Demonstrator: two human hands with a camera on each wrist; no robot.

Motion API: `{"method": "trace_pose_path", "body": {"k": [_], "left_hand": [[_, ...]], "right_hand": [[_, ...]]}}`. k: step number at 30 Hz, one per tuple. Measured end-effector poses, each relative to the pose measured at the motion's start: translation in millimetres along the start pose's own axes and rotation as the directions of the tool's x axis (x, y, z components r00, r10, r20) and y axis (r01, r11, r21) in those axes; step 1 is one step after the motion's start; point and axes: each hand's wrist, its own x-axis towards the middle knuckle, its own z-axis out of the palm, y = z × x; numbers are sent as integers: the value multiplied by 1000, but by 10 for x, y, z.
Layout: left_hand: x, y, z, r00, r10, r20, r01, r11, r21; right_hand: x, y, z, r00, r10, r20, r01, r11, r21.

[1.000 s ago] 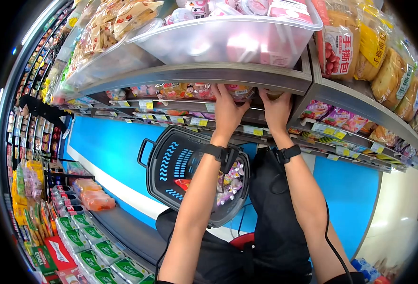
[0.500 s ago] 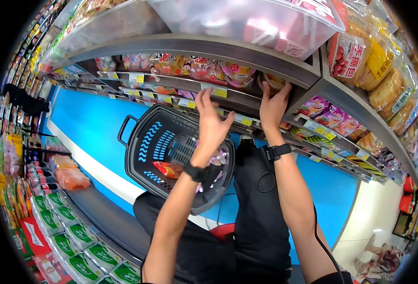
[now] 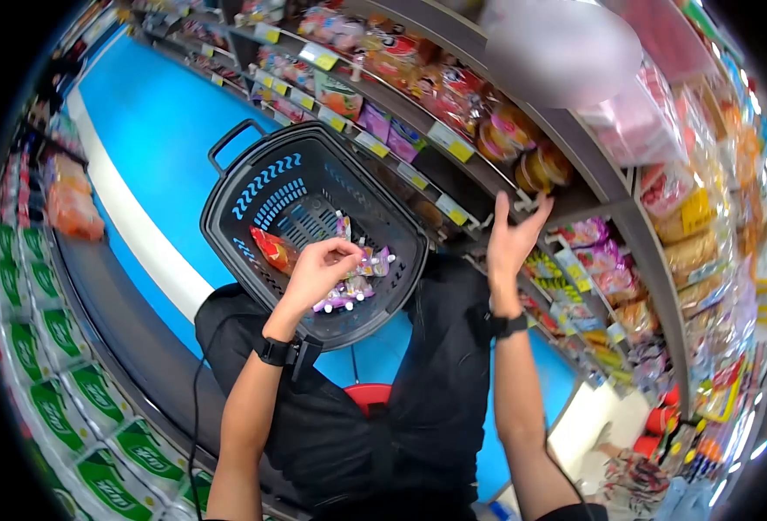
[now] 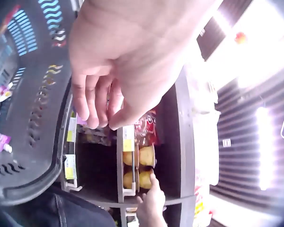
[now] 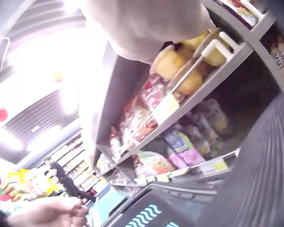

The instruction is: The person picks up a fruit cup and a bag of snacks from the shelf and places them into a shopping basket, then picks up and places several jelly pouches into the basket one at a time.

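Observation:
My left hand (image 3: 318, 271) hangs above the black shopping basket (image 3: 314, 130), its fingers loosely curled and nothing showing between them. Inside the basket lie a red packet (image 3: 272, 249) and several small purple-and-white pouches (image 3: 370, 263) with white caps. At the shelf front, my right hand (image 3: 514, 239) has its fingers spread, just below clear cups of yellow fruit (image 3: 542, 169). The left wrist view shows these stacked cups (image 4: 146, 179) at the shelf's edge, right by the right hand's fingertips. A pink-lidded cup (image 3: 505, 132) stands beside them.
Bagged snacks (image 3: 401, 65) fill the shelf left of the cups, with a price rail (image 3: 444, 139) along its front. A lower shelf (image 3: 388, 130) holds purple packets. Between the person's knees shows a red seat (image 3: 370, 397). Green-and-white packs (image 3: 97, 391) line the left side.
My left hand has come away from the shelf, down and left to above the basket. My right hand has drawn back from the cups. The head view has turned and shifted.

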Motion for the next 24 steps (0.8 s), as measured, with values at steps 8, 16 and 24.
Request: {"method": "trace_pose_path", "body": {"k": [8, 16, 24], "left_hand": [[-221, -267, -258, 997, -57, -57, 67, 979, 195], [-598, -1238, -493, 954, -284, -100, 288, 767, 574], [-649, -1497, -589, 904, -315, -288, 403, 852, 334]], "right_hand": [[-1184, -636, 353, 291, 121, 949, -756, 637, 150], [-2584, -243, 919, -90, -45, 995, -13, 999, 44], [-2786, -174, 740, -129, -83, 988, -25, 996, 80]]}}
